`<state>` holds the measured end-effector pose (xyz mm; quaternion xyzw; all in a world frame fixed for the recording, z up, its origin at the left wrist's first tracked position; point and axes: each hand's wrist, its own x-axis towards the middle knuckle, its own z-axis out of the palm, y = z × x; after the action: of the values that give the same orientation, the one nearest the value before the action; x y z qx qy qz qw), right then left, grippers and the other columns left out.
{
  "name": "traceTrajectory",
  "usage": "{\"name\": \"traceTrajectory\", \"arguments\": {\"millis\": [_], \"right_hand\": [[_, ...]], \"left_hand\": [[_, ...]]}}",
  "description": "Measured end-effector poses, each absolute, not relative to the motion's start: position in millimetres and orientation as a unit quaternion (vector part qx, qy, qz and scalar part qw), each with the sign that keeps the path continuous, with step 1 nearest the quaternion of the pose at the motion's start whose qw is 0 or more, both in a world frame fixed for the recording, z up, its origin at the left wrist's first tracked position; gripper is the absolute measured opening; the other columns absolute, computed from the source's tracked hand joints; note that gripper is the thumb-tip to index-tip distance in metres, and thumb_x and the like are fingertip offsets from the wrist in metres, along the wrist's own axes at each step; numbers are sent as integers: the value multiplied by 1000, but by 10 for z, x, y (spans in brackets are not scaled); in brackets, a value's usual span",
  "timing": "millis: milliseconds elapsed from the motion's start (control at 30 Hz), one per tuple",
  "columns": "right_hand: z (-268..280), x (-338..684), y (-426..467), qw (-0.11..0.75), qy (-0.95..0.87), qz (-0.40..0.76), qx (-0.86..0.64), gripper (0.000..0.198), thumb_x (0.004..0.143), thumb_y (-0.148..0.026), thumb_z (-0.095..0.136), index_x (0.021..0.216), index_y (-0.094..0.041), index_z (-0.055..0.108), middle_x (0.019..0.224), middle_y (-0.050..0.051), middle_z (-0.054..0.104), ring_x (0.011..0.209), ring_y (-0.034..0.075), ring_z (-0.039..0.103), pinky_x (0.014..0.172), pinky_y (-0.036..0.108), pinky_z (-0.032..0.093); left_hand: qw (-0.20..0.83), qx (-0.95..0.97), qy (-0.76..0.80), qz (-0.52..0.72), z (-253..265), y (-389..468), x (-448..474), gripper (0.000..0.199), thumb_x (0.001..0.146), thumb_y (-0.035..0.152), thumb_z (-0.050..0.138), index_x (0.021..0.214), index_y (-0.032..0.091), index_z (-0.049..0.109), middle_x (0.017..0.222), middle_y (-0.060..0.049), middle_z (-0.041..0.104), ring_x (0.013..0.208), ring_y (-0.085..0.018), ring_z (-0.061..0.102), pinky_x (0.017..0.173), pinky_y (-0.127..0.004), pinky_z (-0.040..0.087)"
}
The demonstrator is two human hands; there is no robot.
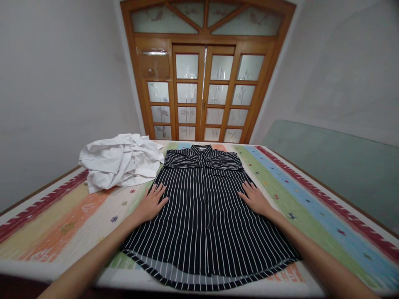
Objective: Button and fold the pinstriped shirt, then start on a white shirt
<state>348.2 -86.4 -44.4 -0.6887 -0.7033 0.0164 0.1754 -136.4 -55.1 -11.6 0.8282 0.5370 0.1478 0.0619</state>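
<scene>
A black shirt with white stripes [199,216] lies front up and spread out before me, its collar at the far end and its curved hem toward me. Both sleeves are folded across the chest below the collar. My left hand [152,202] rests flat on the shirt's left edge, fingers spread. On the opposite edge lies my right hand [254,198], also flat with its fingers apart. Neither hand grips the cloth. Part of the inside back shows along the hem.
A crumpled heap of white cloth [121,160] lies at the far left, close to the shirt. Beneath everything is a colourful striped cover [84,211]. A pale green panel [336,166] stands along the right side. Wooden glazed doors [204,93] are behind.
</scene>
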Motion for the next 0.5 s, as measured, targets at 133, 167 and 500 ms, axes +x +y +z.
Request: {"name": "traceTrajectory", "arguments": {"millis": [133,167,500], "right_hand": [[-449,3515,-1098,241,-691,49,-680,68,84,-59,49,134,-14,52,150,14,35,143,33,14,117,52,11],[-430,3531,-1145,264,-682,66,-679,67,81,-58,53,133,-15,52,149,13,35,143,33,16,117,51,12],[-46,3728,-1478,492,-446,348,-662,67,63,-48,74,121,-23,52,129,13,58,116,32,57,90,41,52]], "left_hand": [[112,769,571,264,-128,-693,-1466,61,84,43,52,136,10,46,156,-17,23,145,-34,17,117,-50,19],[145,748,576,297,-104,-696,-1486,60,82,39,54,134,11,45,154,-18,29,143,-32,24,116,-48,22],[419,509,628,414,289,-538,-1579,60,68,28,71,121,16,46,119,-14,65,96,-23,67,76,-32,53]]}}
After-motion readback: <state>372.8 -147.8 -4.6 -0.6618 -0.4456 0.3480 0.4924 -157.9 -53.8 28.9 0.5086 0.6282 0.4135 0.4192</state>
